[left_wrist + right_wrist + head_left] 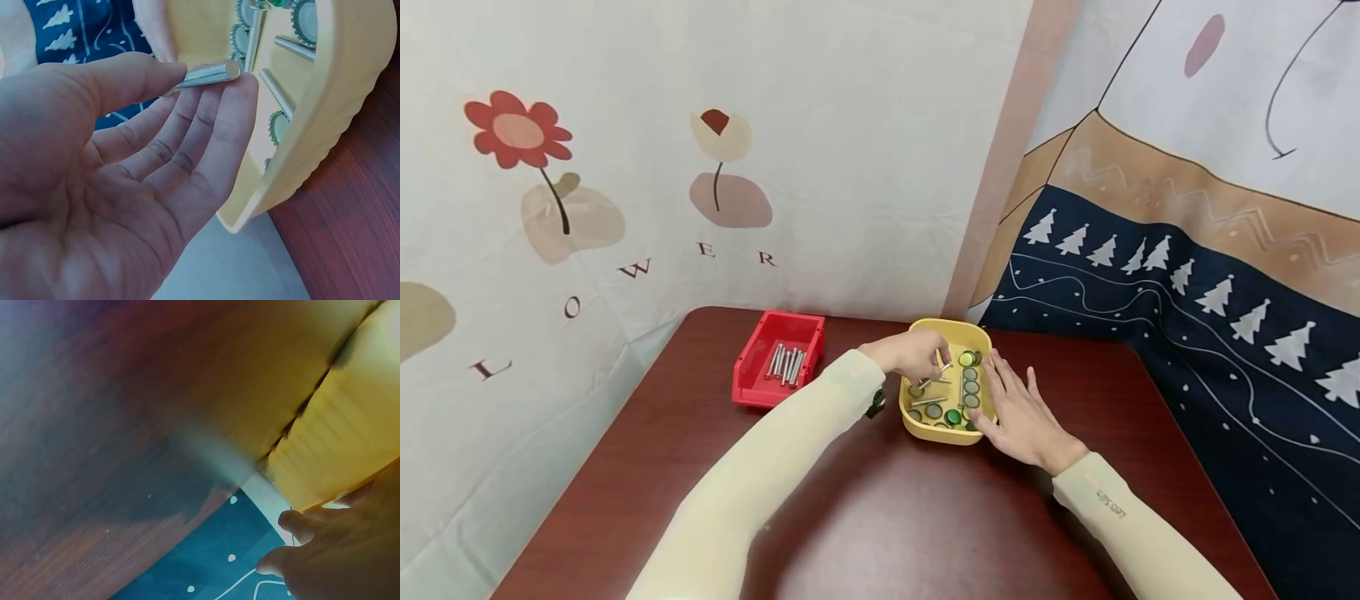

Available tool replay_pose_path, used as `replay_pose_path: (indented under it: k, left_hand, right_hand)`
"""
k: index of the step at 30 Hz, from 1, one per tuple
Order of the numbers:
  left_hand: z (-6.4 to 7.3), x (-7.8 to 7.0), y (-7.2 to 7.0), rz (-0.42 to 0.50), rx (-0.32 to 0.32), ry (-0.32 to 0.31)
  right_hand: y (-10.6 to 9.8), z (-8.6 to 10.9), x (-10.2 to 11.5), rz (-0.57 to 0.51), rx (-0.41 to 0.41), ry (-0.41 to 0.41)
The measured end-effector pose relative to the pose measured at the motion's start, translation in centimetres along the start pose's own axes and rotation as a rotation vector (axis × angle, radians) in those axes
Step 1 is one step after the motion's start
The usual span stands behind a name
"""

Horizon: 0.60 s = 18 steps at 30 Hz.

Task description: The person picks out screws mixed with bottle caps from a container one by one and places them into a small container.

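Observation:
My left hand (912,353) is over the yellow container (946,436), pinching a threaded metal bolt (211,75) between thumb and fingertips. The bolt's flat end faces the left wrist camera; its other end is hidden by the thumb. Below it, bottle caps (971,387), some green or gold and others lying underside up, share the container with several more bolts (931,401). On the container's right side, my right hand (1021,419) rests at the rim with its fingers extended and nothing in its grasp. In the right wrist view, its fingers (300,526) show beside the yellow wall.
A red bin (747,395) with several bolts (786,364) stands left of the container, beyond the left forearm. Both sit on a dark reddish wooden table (880,517). Printed cloth (850,167) hangs along the back and right.

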<state>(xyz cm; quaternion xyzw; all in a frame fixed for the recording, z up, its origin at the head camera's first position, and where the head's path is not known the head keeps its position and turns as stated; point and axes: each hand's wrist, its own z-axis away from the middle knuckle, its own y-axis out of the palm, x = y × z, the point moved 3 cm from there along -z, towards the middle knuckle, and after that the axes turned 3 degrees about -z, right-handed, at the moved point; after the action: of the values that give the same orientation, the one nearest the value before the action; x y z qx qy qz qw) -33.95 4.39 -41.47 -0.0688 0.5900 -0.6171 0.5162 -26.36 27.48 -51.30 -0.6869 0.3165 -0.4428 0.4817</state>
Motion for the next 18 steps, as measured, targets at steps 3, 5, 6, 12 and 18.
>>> replay_pose_path:
  k: [3, 5, 6, 12, 18]
  left_hand:
    - [0.9, 1.0, -0.4, 0.024, -0.044, 0.004]
    - [1.5, 1.6, -0.6, 0.024, -0.077, 0.006]
    - [1.9, 2.0, -0.7, 0.029, -0.093, 0.007]
    - [4.3, 3.6, -1.9, 0.069, -0.159, 0.023]
    - [7.2, 5.8, -2.8, 0.192, -0.18, -0.035]
  right_hand:
    - [0.1, -0.1, 0.4, -0.01, 0.0, -0.006]
    - [0.2, -0.2, 0.5, -0.016, 0.01, -0.001]
    - [0.2, -0.2, 0.6, -0.017, 0.017, 0.004]
    - [0.0, -0.1, 0.5, -0.02, 0.013, 0.016]
    - [0.0, 0.1, 0.3, -0.02, 0.023, 0.033]
